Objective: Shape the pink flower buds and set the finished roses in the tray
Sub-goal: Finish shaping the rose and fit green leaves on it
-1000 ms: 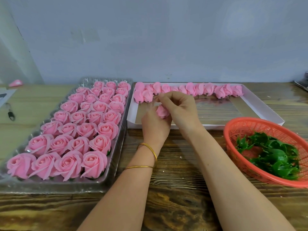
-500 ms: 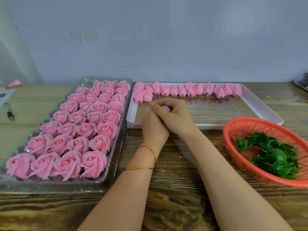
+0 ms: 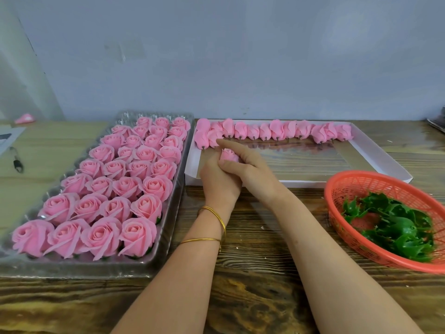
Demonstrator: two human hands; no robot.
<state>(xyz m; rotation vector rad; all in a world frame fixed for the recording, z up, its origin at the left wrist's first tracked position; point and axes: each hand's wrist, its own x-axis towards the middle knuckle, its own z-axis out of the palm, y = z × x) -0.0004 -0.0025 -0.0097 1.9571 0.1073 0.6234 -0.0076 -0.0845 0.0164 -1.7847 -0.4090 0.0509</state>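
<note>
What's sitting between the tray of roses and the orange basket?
The head view shows the left hand and right hand holding one pink bud, plus wooden tabletop.

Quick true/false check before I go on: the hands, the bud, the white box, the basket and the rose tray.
1. The left hand and right hand together hold one pink bud over the white box. True.
2. The orange basket holds pink buds. False: the orange basket holds green leaf pieces.
3. A row of buds lies along the far edge of the white box. True.
4. The clear tray stands to the right of the hands. False: the clear tray, filled with finished roses, is to their left.
</note>
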